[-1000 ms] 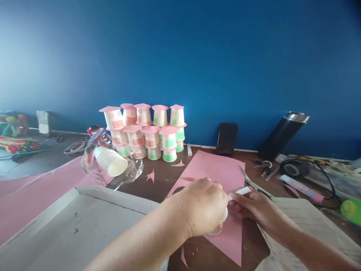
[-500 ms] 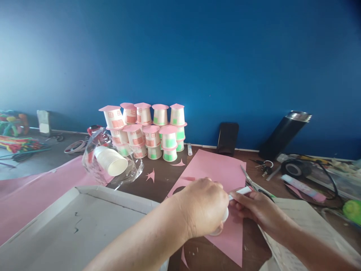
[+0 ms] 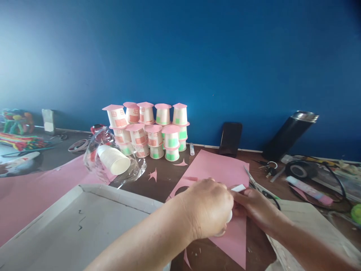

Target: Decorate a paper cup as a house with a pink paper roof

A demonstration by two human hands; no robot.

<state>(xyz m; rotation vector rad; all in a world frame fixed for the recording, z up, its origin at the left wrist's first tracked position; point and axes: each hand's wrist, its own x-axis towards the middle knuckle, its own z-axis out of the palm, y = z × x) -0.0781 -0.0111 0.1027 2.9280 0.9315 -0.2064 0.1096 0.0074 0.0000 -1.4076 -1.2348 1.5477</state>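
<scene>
My left hand [image 3: 207, 209] is closed over a white paper cup [image 3: 226, 222] that stands upside down on a pink paper sheet [image 3: 217, 171]; only the cup's rim shows under my fingers. My right hand [image 3: 255, 210] is pinched on a small white stick-like thing [image 3: 238, 188], a pen or glue stick, its tip against the cup. Scissors [image 3: 258, 184] lie just behind my right hand.
A stack of cup houses with pink roofs [image 3: 152, 130] stands at the blue wall. A bag of white cups [image 3: 113, 160], a grey tray [image 3: 70, 226], a phone [image 3: 230, 138], a black flask [image 3: 289, 133], tape [image 3: 299, 169] and keys [image 3: 267, 167] surround the work spot.
The view has shifted slightly; my right hand has drawn closer to my left hand, and the white stick now sits tighter against the cup.
</scene>
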